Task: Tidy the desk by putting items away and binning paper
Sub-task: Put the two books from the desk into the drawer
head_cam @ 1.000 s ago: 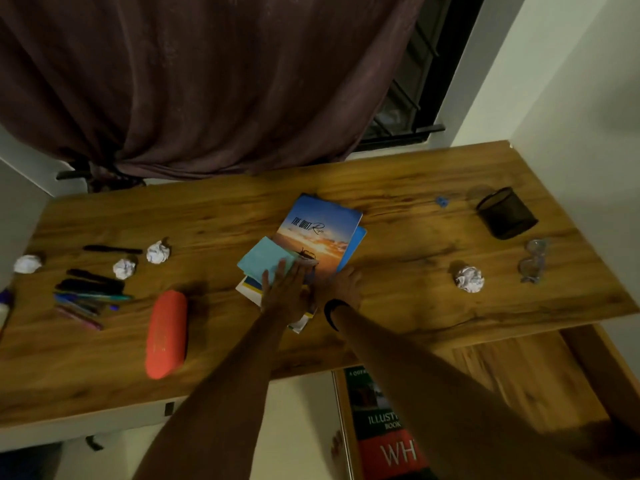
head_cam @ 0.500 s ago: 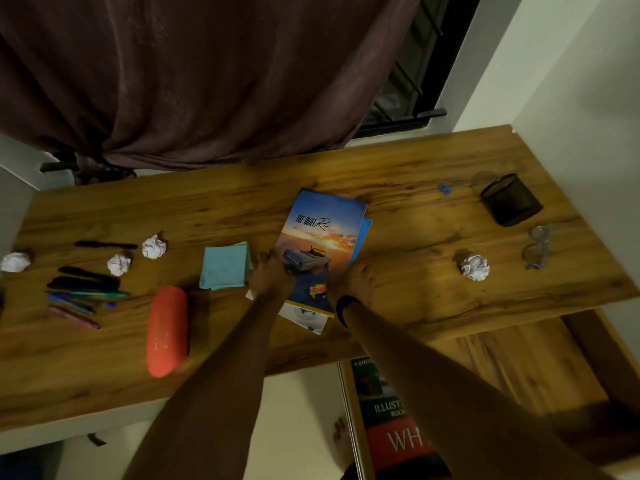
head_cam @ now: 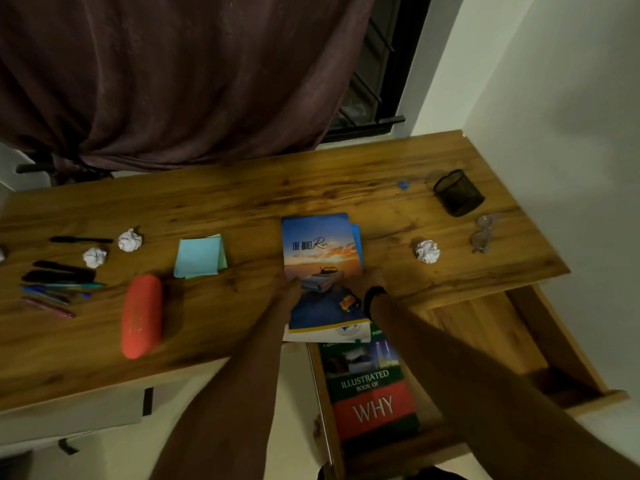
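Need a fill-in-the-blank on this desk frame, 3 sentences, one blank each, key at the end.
1. The book under both hands is titled "The Quiet ____".
2. The open drawer holds a book whose cover shows the large word ____.
3. The glasses case left of the sticky notes is ____ in colour.

Missing words: Ride; WHY; red
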